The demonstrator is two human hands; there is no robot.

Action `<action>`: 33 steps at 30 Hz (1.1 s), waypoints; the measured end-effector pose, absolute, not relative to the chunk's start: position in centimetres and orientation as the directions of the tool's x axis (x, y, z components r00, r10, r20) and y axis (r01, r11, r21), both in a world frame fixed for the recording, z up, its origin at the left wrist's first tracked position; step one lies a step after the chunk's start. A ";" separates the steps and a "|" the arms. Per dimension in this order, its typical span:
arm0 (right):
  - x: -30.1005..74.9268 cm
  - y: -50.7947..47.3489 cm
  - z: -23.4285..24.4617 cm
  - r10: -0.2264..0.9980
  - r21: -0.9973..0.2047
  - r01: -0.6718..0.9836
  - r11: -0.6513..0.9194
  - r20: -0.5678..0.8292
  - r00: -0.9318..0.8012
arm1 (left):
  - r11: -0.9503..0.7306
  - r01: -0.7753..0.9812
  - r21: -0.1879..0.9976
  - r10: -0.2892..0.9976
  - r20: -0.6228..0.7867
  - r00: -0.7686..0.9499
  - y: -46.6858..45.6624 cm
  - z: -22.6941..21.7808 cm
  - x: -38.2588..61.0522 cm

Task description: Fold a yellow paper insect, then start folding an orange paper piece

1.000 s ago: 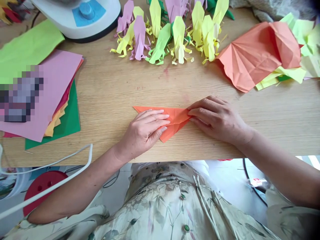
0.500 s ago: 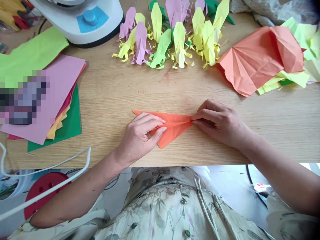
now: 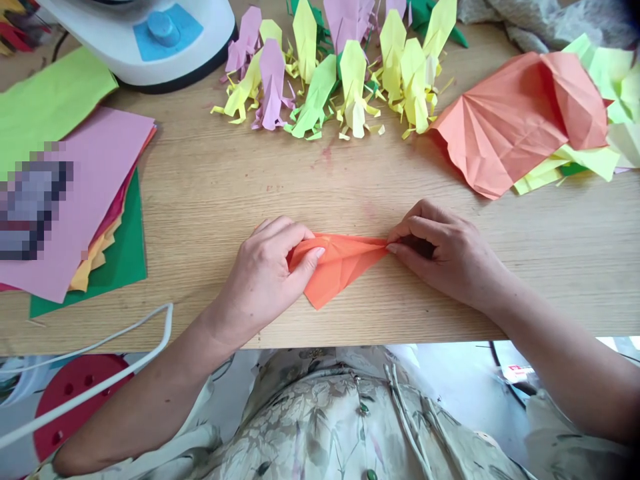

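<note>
A folded sheet of orange paper (image 3: 333, 267) lies at the front of the wooden table, with creases running towards its pointed right end. My left hand (image 3: 273, 270) is closed on its left part, the thumb on top of the paper; the fingers cover that end. Between thumb and fingertips, my right hand (image 3: 443, 253) pinches the narrow right tip. One flap of the paper points down towards the table's front edge.
Several folded paper figures (image 3: 353, 87) in yellow, purple and green stand at the back. Crumpled red-orange paper (image 3: 505, 120) lies right, over other sheets. Coloured sheets (image 3: 120, 133) are stacked left, near a white device (image 3: 200, 47). A white cable (image 3: 167, 327) crosses the lower left.
My left hand has shifted slightly left and tightened over the orange paper, whose upper layer now bulges up. The right hand keeps its pinch on the tip. The view has shifted a little.
</note>
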State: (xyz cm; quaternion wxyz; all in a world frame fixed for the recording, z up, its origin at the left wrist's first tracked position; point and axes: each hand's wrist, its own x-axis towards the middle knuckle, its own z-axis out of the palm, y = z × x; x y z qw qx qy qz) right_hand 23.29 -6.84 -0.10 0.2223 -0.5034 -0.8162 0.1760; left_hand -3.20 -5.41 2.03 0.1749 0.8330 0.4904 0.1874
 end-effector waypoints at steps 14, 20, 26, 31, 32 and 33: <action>24.2 -6.4 0.1 0.876 -0.565 0.693 0.448 0.121 -0.467 | -0.424 0.728 0.539 0.886 0.080 0.457 -5.2 2.1 -3.9; 24.1 -6.6 0.2 0.880 -0.559 0.698 0.447 0.134 -0.457 | -0.434 0.716 0.547 0.876 0.070 0.478 -5.3 2.0 -4.3; 25.6 -6.3 0.3 0.931 -0.567 0.739 0.364 0.211 -0.296 | -0.449 0.718 0.532 0.871 0.083 0.484 -5.2 1.9 -4.3; 26.0 -6.4 0.5 0.940 -0.605 0.722 0.335 0.161 -0.301 | -0.447 0.726 0.523 0.876 0.092 0.473 -5.1 2.0 -4.2; 25.9 -6.4 0.5 0.935 -0.624 0.704 0.340 0.143 -0.324 | -0.443 0.727 0.525 0.878 0.091 0.470 -5.1 2.0 -4.2; 25.7 -6.5 0.5 0.931 -0.638 0.690 0.342 0.127 -0.344 | -0.438 0.728 0.528 0.882 0.095 0.462 -5.1 2.0 -4.1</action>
